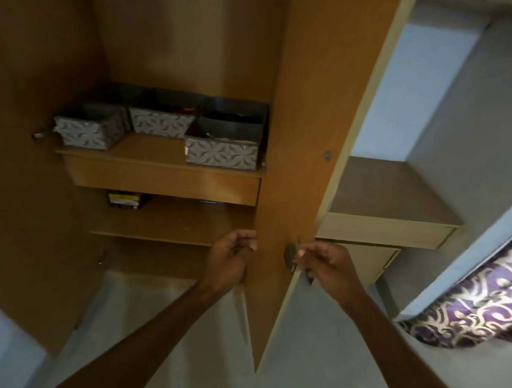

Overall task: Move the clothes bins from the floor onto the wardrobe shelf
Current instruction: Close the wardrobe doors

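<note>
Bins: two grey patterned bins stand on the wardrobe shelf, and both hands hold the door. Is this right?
Not quite: the head view shows three bins on the shelf, not two. The rest is right: the left hand and the right hand hold the door.

No lettering is legible; the yellow-labelled box (123, 200) is too blurred.

At my eleven o'clock, three grey patterned fabric bins stand upright on the wardrobe shelf (153, 154): left bin (85, 129) skewed, middle bin (162, 122) set back, right bin (223, 147) at the front edge.
</note>
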